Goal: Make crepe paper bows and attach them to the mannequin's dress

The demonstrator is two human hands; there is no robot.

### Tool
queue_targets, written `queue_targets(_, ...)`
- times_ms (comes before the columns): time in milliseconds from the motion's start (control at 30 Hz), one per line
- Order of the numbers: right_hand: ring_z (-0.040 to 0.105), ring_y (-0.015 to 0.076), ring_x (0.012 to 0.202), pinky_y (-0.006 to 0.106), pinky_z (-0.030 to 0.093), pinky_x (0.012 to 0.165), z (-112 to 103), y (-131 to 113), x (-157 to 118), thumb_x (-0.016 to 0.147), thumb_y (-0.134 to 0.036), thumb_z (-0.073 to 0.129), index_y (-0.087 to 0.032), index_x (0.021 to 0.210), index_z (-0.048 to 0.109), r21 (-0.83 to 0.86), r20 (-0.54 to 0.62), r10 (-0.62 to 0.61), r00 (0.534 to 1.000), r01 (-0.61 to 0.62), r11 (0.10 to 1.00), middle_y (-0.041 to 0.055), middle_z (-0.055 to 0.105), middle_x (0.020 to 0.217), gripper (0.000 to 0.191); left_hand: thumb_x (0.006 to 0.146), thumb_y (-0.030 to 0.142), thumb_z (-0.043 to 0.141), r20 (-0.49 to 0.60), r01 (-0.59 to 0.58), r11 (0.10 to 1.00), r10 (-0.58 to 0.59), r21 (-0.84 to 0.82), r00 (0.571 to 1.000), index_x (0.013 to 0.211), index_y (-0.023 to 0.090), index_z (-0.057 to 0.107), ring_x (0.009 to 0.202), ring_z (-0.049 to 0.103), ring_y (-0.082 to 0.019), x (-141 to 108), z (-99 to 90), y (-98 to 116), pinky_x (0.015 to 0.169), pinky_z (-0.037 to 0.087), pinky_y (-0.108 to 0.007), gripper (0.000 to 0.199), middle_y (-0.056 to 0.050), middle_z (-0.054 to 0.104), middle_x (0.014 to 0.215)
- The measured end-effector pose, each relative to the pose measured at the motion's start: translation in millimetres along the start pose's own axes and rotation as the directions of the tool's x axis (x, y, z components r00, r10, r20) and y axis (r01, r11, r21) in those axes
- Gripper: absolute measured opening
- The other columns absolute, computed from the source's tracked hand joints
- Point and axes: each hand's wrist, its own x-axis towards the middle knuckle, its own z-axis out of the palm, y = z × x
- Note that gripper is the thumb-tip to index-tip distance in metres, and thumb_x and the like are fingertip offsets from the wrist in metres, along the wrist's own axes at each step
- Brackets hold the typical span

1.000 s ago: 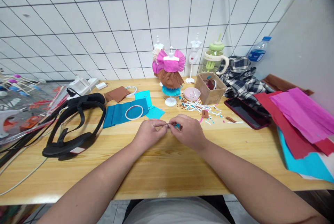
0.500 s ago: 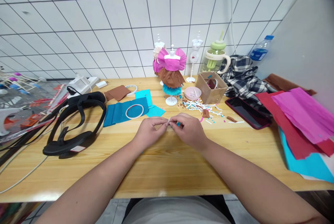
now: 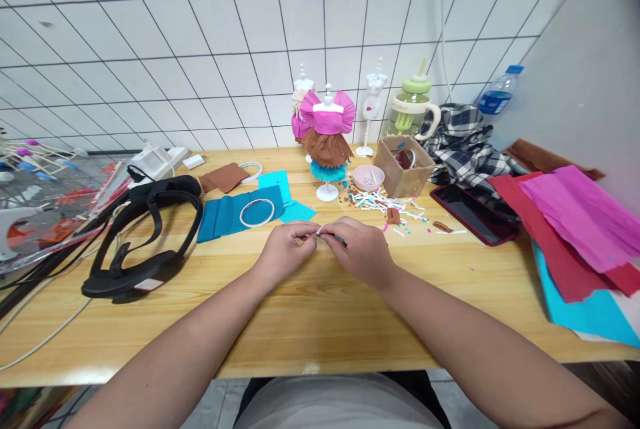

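Note:
Both hands meet over the table in front of me, their fingertips pinching a small white strip (image 3: 321, 229) between them. My left hand (image 3: 284, 250) is closed on the strip's left end, with thumb against forefinger. My right hand (image 3: 364, 249) grips the other end, its fingers curled. Just beyond the hands stands a small white dress form (image 3: 327, 193) in a pink paper top, a brown ruffle and a blue fringe. Scattered white paper scraps (image 3: 379, 201) lie beyond my right hand.
Left are a black headset (image 3: 145, 279), blue crepe paper (image 3: 217, 215), a tape roll (image 3: 257, 213) and brown paper (image 3: 227, 177). Right are a pink dish (image 3: 369, 171), a cardboard box (image 3: 407, 182), a phone (image 3: 473, 214) and pink crepe paper (image 3: 585, 215). A green-lidded cup (image 3: 416, 92) stands behind.
My hands have shifted slightly left, and more of the white strip shows between the fingertips. Other things on the table stay in place.

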Motion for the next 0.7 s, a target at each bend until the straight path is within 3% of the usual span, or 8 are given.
queue_targets(233, 0.063, 0.016, 0.086, 0.026, 0.042, 0.071, 0.4, 2.3, 0.8, 0.092, -0.029, 0.052, -0.023, 0.095, 0.068, -0.015, -0.001, 0.022, 1.0, -0.022, 1.0, 0.0025, 0.07, 0.092, 0.017, 0.082, 0.022, 0.055, 0.035, -0.006, 0.999, 0.004, 0.032, 0.999, 0.081, 0.022, 0.076, 0.081, 0.071, -0.016, -0.7, 0.7, -2.0, 0.071, 0.054, -0.022, 0.02, -0.001, 0.077, 0.087)
queue_targets(433, 0.061, 0.0148, 0.078, 0.025, 0.039, 0.065, -1.3, -1.2, 2.6, 0.086, -0.024, 0.057, -0.022, 0.084, 0.067, 0.041, -0.002, 0.072, 0.997, -0.072, 0.997, 0.0007, 0.068, 0.083, 0.011, 0.08, 0.019, 0.057, 0.039, -0.006, 0.998, 0.003, 0.065, 0.999, 0.081, 0.022, 0.076, 0.077, 0.07, -0.015, -2.5, 2.1, -1.8, 0.074, 0.053, -0.022, 0.019, 0.0, 0.077, 0.084)
queue_targets(700, 0.052, 0.0098, 0.056, 0.022, 0.039, 0.056, 2.9, 2.5, 8.9, 0.076, -0.021, 0.061, -0.02, 0.076, 0.068, 0.354, 0.062, 0.27, 0.961, -0.274, 0.894, -0.0026, 0.066, 0.07, 0.007, 0.079, 0.021, 0.057, 0.023, 0.017, 1.0, -0.017, 0.002, 1.0, 0.081, 0.021, 0.075, 0.081, 0.071, -0.016, -3.0, 1.6, 0.1, 0.078, 0.054, -0.024, 0.018, -0.001, 0.077, 0.087)
